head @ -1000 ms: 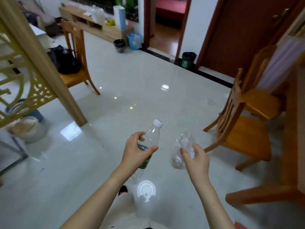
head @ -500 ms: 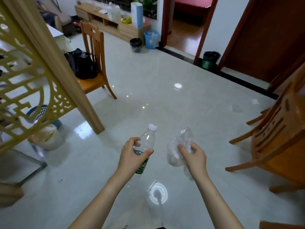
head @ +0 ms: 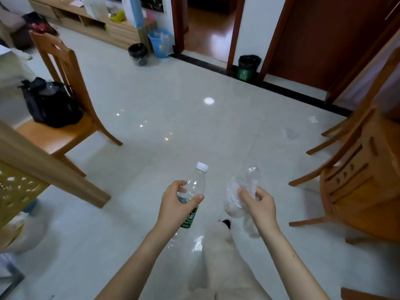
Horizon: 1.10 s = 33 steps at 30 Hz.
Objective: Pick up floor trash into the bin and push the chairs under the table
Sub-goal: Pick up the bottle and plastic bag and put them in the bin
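My left hand (head: 176, 205) grips a clear plastic bottle (head: 195, 182) with a white cap and a green label, held upright over the floor. Crumpled clear plastic (head: 240, 191) is pinched in my right hand (head: 260, 203). Far ahead by the door frame stands a dark bin with a green label (head: 248, 67). A black bin (head: 138, 54) and a blue bin (head: 161, 43) stand by the low cabinet. Small scraps of paper (head: 313, 119) and a pale wrapper (head: 290, 133) lie on the tiles near the right chairs. A wooden chair (head: 355, 182) stands at the right, another wooden chair (head: 65, 118) at the left.
The left chair carries a black bag (head: 50, 102). A wooden screen post (head: 52, 169) slants across the left foreground. A low wooden cabinet (head: 91, 22) lines the far wall. An open doorway (head: 207, 29) lies ahead. My leg in pale trousers (head: 223, 256) is below.
The view has moved forward and turned left across the room; the bins by the door look nearer. Both hands keep the same hold on the bottle and the plastic.
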Motion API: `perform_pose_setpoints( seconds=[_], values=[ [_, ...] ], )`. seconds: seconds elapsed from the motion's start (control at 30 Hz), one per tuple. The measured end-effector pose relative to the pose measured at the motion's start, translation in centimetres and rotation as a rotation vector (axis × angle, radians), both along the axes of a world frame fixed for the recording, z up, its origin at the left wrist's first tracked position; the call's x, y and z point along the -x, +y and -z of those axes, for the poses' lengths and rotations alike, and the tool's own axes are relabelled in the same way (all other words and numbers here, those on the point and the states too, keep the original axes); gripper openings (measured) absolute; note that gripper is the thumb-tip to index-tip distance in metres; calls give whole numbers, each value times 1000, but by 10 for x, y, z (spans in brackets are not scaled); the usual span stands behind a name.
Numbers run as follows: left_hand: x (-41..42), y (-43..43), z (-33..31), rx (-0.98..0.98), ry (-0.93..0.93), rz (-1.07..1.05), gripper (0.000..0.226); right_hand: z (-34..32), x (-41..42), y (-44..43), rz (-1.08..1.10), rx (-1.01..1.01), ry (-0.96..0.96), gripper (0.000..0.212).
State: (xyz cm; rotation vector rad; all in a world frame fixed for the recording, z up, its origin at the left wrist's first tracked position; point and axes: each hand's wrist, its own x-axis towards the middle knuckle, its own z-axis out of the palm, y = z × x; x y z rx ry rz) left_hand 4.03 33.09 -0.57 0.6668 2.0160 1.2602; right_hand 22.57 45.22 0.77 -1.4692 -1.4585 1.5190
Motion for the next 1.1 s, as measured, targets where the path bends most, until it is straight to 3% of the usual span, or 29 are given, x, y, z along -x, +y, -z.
perform_pose_setpoints(
  seconds=[0.5, 0.77, 0.93, 1.1],
  values=[
    [121, 361, -34, -31, 20, 2, 62, -24, 118, 359, 5, -20, 21, 33],
    [221, 530, -10, -13, 14, 51, 50, 10, 215, 509, 67, 9, -26, 45],
    [300, 658, -31, -44, 12, 154, 44, -10, 283, 619, 168, -34, -9, 49],
    [360, 783, -56, -42, 25, 228, 51, -31, 329, 721, 249, -86, 21, 50]
  ],
)
